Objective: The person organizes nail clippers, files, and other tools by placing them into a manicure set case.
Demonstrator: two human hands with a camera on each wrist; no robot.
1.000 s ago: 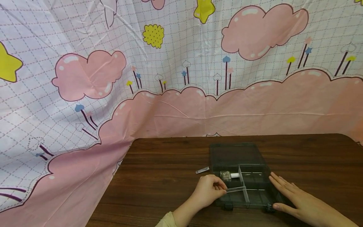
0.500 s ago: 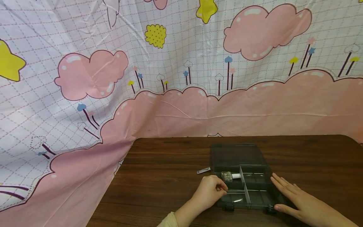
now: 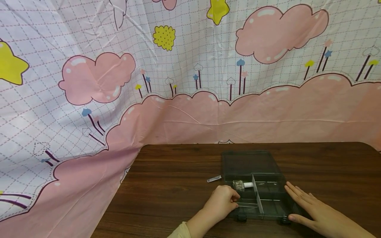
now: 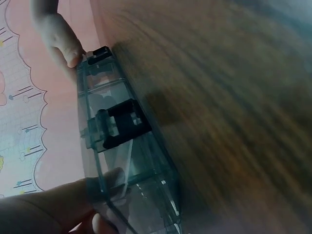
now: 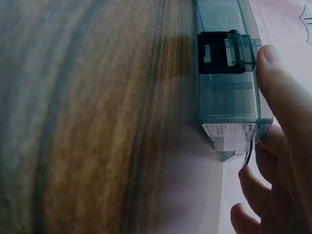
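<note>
Brown table [image 3: 166, 185] bears a silvery clipper [image 3: 214, 178] near the gray box [image 3: 272, 207].

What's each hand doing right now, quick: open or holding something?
Left hand: closed, pinching the clear divider.
Right hand: open, resting against the box.

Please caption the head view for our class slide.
Left hand at an open divided case containing a bottle; right hand against the case's right side.

A dark brown wood-grain table [image 3: 166, 188] carries an open, smoky see-through box [image 3: 269, 187]. Just left of the box lies a small silvery object [image 3: 214, 178].
</note>
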